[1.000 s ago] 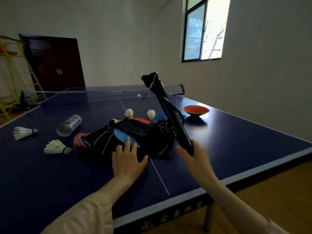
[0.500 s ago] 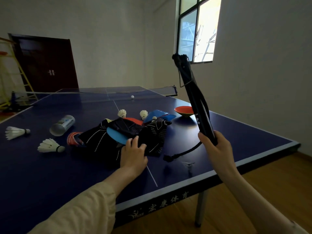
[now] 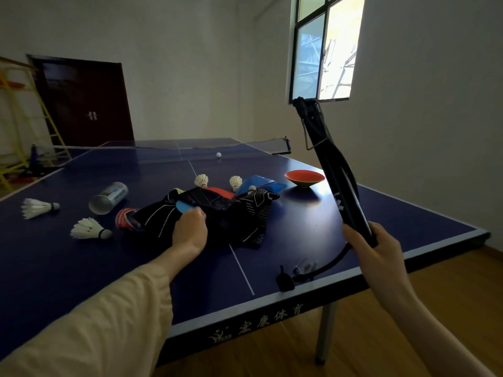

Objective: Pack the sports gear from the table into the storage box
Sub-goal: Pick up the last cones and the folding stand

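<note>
Currently, findings as observed from my head camera:

Right hand (image 3: 377, 251): my grip is clenched round the lower end of a long black folded net set (image 3: 330, 170), held tilted with its top leaning far and left, raised off the worktop (image 3: 408, 213) at its near right side.
Cord: a black cord (image 3: 324, 265) hangs from the lower end of the net set and trails onto the worktop near the front edge, ending at a small black clamp (image 3: 284, 280).
Left hand (image 3: 190, 231): my fingers are curled over the near edge of a blue paddle (image 3: 183, 206), which lies on a heap of black fabric with white lines (image 3: 217, 213) at mid-worktop.
Red items: a red paddle (image 3: 220, 192) shows at the far side of the heap; a red printed item (image 3: 125, 217) pokes out at its left, kind not determinable.
Blue item: a blue piece (image 3: 261, 183) sits at the far right of the heap, with a small white ball (image 3: 252, 188) touching it.
Shuttlecocks: two lie left of the heap, one nearer (image 3: 88, 229) and one farther left (image 3: 38, 208); two more stand beyond the heap (image 3: 201, 180) (image 3: 235, 182).
Tube: a shuttlecock tube (image 3: 109, 197) lies on its side, left of the heap.
Bowl: a red dish (image 3: 304, 177) stands right of the heap, apart from it.
Net line: a white ball (image 3: 218, 154) rests just near the worktop net (image 3: 163, 151).
Storage box: not seen in this view.
</note>
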A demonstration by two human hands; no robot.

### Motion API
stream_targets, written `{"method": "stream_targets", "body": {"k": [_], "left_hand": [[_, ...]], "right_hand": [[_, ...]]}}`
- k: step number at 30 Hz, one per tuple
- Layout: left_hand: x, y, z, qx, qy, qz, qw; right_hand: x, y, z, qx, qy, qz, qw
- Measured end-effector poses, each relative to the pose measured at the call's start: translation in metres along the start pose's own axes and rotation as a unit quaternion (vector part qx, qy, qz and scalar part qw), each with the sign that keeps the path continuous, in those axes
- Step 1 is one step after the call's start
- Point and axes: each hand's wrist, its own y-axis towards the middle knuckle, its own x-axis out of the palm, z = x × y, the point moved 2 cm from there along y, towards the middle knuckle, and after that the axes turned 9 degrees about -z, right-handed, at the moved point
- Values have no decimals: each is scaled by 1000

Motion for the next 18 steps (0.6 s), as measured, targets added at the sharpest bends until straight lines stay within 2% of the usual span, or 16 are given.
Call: {"method": "stream_targets", "body": {"k": [3,7,11,14,18], "left_hand": [[-25,13,0,5,-4,29,1000],[-26,4,2,24,22,-14,999],[-12,-1,12,97,73,-25,992],[4,10,23,113,141,-95,979],[28,22,28,29,145,-249,957]], "right_hand": [[4,0,-3,-7,6,6,1000],[7,-2,-8,-14,12,1,1000],[5,-5,-10,-16,10,-5,1000],[-1,-6,-10,-16,10,-2,1000],[-7,-9,-9,-12,12,2,1000]]}}
